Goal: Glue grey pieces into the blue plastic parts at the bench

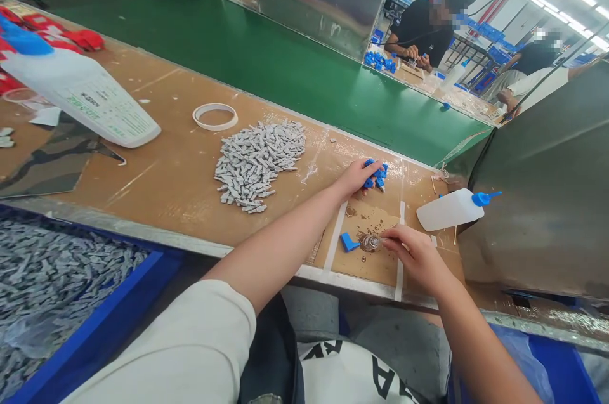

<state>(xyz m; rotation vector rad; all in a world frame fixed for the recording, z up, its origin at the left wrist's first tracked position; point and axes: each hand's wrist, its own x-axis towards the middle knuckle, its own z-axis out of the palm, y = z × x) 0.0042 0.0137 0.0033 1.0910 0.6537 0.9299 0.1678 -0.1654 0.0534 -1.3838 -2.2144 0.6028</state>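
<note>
Left to right along my surface [176, 169]: a large bottle [85, 90] lay tilted near the far left corner. Toward the middle, a white ring [215, 125] lay flat, with a heap of grey pieces [259, 163] just beside it, roughly midway between the near and far edges.

My left hand [356, 177] reached to the blue parts [380, 177], which lay right of the heap, toward the far edge. Its fingers were curled over them; I could not tell whether they gripped or merely rested. I judged these parts light and stiff, like moulded plastic, and best taken by their flat sides.

Nearer the near edge, between two white strips, a single blue piece [349, 241] lay apart from my fingers, presumably equally rigid; its broad end offered the easier hold.

Just beside it sat a small cluster of metal coils [370, 241] among dark, wet-looking spots. These were probably light, springy, slippery and apt to tangle, so best pinched singly by the rim. My right hand [413, 250] came in from the right, thumb and forefinger narrowed at the cluster's edge; whether they held a coil I could not tell.

Farthest right, a white bottle [447, 210] lay on its side.
</note>
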